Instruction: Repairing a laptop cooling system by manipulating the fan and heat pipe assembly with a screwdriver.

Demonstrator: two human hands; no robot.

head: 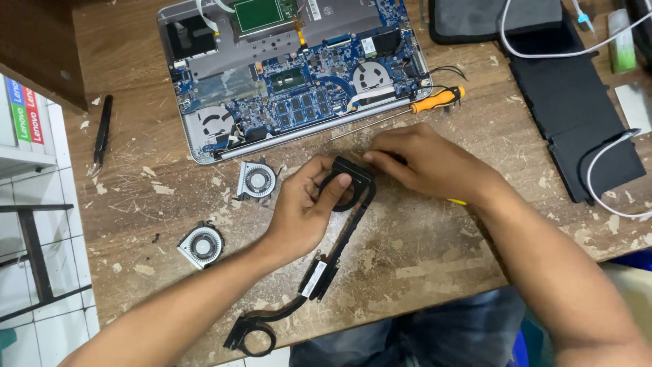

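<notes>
A: What are the fingers doing?
B: The left hand (305,207) curls its fingers around the looped end of a black heat pipe (339,238), thumb through the loop. The right hand (424,163) pinches the same end from above, fingers close together

A: Where does the pipe lie?
B: On the worn wooden table (435,251), running down toward the person's lap, its other ring near the table edge

A: And around it?
B: Two small fans (257,180) (202,245) to the left, an opened laptop (292,75) above, an orange-handled screwdriver (407,112) beside the right hand
</notes>
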